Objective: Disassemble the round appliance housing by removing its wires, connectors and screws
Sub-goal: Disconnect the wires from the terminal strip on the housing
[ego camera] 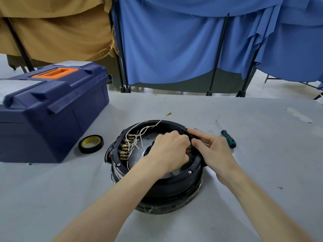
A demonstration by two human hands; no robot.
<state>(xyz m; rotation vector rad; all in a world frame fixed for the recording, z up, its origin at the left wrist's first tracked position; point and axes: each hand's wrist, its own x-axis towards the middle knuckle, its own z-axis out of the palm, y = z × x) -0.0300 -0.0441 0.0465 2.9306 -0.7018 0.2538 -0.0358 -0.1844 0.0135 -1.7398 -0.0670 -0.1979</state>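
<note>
A round black appliance housing [157,194] sits open side up on the grey table in front of me. Several white wires [139,135] with brass connectors [124,148] run along its left inner side; one wire end sticks out over the far rim. My left hand [169,147] reaches inside the housing with fingers curled round something small near the right inner wall; what it pinches is hidden. My right hand [213,149] rests on the right rim, index finger stretched along the edge and the other fingers bent against the rim.
A green-handled screwdriver [227,137] lies on the table right of the housing. A roll of black tape [90,143] lies to the left. A dark blue toolbox [52,109] with an orange handle stands at far left. Blue and tan curtains hang behind the table.
</note>
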